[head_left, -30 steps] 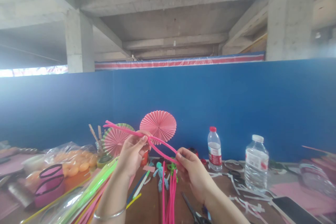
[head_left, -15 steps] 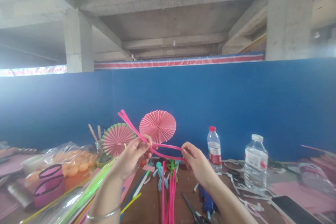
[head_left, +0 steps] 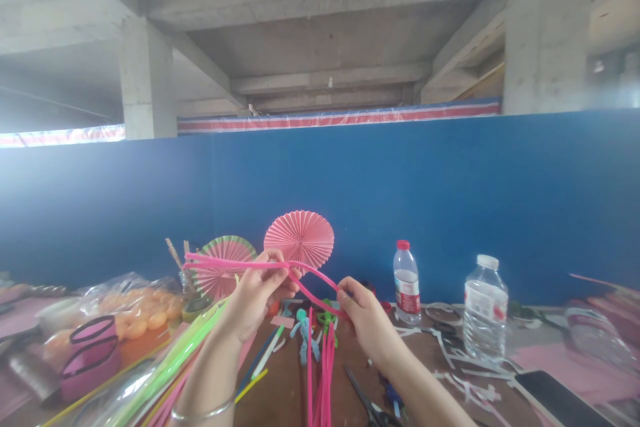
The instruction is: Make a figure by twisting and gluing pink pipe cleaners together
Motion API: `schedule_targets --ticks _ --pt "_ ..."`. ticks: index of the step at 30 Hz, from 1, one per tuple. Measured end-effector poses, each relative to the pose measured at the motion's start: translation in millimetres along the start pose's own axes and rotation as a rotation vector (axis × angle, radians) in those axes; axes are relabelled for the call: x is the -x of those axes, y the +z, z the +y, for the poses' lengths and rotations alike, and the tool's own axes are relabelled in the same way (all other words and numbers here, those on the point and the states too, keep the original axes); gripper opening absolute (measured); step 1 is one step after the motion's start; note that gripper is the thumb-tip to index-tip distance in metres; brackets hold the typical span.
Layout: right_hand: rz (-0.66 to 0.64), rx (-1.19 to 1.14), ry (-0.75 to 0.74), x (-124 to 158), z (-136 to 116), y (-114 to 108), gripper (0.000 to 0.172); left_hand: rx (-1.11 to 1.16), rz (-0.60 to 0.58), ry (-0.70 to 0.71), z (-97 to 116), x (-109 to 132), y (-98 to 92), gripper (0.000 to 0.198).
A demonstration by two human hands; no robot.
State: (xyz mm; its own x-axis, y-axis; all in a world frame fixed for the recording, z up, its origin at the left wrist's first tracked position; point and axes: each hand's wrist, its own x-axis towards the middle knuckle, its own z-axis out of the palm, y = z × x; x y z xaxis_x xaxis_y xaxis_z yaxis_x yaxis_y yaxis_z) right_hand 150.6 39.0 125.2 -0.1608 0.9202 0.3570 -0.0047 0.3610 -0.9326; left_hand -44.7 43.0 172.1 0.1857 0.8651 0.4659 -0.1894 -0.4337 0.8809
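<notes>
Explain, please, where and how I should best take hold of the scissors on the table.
Grip the dark handles, probably coming from the near side and above: the scissors lie with their blades pointing away from you and the handles nearest. The right hand is closer, but it pinches the pink pipe cleaner, so it should let go first.

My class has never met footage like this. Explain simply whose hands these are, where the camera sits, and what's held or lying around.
No machine here: these are one person's bare hands, seen from a camera worn on that person's head. The left hand and right hand hold pink strands, which spread apart between them. On the brown table lie scissors, a pink bundle and a small blue figure. To the right are a red-capped bottle, a white-capped bottle and a phone.
</notes>
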Motion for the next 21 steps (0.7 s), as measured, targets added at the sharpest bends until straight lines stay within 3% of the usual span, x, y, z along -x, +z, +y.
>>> schedule_targets --ticks 14,21 --pt "0.050 -0.225 0.060 5 -3 21 0.018 0.031 0.048 0.024 -2 -3 4.7 0.013" --pt "0.043 -0.237 0.064 3 -3 19 0.021 0.018 0.175 0.053 -4 -4 3.4 0.015"
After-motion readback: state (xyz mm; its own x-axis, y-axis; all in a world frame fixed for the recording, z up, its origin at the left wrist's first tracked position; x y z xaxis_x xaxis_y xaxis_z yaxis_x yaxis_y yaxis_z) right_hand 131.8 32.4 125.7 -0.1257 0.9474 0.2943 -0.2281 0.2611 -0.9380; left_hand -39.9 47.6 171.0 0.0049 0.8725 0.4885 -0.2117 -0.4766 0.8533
